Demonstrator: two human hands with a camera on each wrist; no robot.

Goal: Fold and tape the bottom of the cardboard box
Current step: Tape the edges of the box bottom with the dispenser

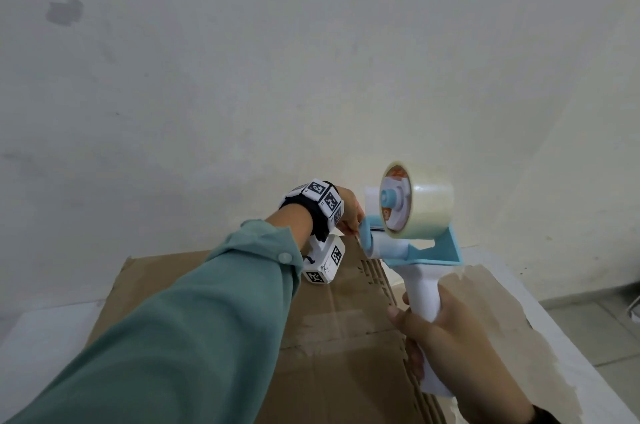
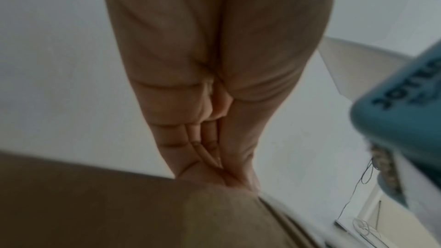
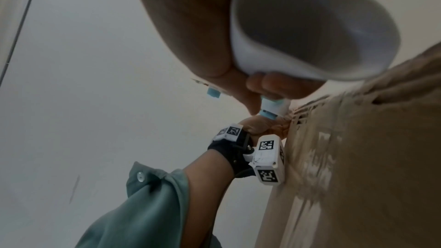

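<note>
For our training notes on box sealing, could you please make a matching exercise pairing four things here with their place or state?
Things:
1. tape dispenser
2. left hand
3. cardboard box
4. tape roll

Place or state:
A. at the box's far edge
B. flaps closed, lying under both hands
C. handle gripped by the right hand
D. clear, mounted on the dispenser

Pairs: 1-C, 2-A, 3-B, 4-D
</note>
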